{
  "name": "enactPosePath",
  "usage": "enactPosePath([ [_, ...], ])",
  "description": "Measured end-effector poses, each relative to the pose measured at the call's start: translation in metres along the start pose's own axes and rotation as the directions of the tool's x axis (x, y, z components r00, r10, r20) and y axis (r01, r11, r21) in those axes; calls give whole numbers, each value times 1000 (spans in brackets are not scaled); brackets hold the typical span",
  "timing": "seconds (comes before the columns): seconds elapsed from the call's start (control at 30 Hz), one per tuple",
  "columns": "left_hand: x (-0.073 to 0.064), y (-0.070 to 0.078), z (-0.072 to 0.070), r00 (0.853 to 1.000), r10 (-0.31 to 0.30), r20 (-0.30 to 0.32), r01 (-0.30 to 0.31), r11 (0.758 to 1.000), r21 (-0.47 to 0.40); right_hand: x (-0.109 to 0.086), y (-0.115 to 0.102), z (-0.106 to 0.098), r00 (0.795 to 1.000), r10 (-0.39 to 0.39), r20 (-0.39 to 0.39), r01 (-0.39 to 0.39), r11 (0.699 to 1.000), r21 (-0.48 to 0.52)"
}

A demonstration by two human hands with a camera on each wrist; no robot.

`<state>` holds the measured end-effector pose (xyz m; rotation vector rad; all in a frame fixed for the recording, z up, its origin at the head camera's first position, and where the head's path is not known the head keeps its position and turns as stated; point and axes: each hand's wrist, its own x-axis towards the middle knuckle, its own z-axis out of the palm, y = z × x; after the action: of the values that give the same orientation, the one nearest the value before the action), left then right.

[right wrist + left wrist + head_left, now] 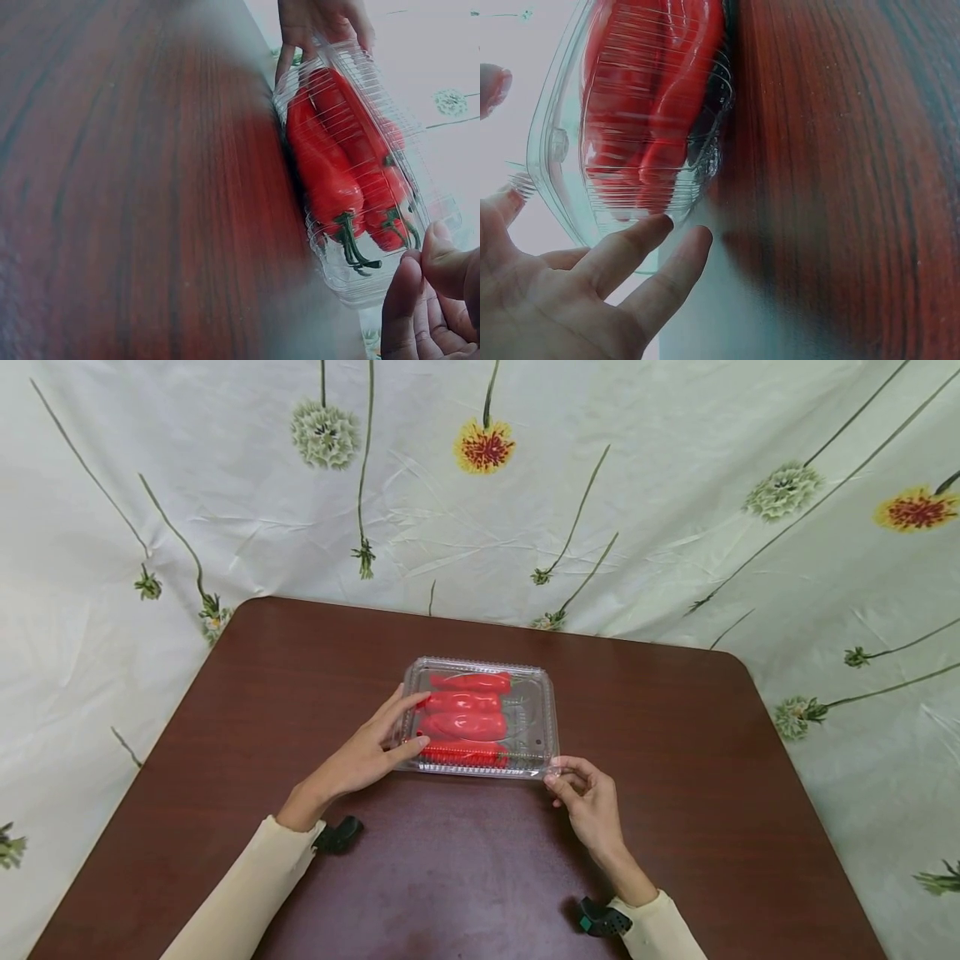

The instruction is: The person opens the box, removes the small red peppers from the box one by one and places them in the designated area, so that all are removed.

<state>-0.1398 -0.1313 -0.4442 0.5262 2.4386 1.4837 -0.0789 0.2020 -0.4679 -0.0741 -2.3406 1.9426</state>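
A clear plastic clamshell box (552, 714) with a ribbed wall lies on the table, its lid down over several red peppers (463, 725). In the right wrist view green stems show on the peppers (322, 172) at the box's right end. My left hand (363, 758) rests at the left end of the box, fingers extended and spread, with fingertips against the ribbed wall in the left wrist view. At the front right corner my right hand (594, 806) pinches the plastic rim between thumb and index finger, other fingers curled below.
The dark reddish-brown table (675, 760) extends around the box on all sides. Behind it hangs a pale cloth (420, 510) printed with flowers. A black wrist device (341, 835) sits on the left wrist and another (602, 918) on the right.
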Motion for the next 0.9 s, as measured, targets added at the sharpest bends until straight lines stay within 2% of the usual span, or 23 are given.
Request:
enactPosePath([
  [0.13,0,-1,0,1000,3,1,-3,1000,6,-1,0,1,1000,4,-6,-4,1000,11],
  [0.43,2,-3,1,1000,14,4,-14,1000,-1,-1,3,1,997,68,41,-74,988,135],
  [0.73,2,1,1,1000,1,5,-1,1000,0,-3,0,-1,988,143,61,-151,976,157],
  [0.9,4,-1,1,1000,21,11,-21,1000,-11,-2,-1,1,983,178,43,-183,967,176],
])
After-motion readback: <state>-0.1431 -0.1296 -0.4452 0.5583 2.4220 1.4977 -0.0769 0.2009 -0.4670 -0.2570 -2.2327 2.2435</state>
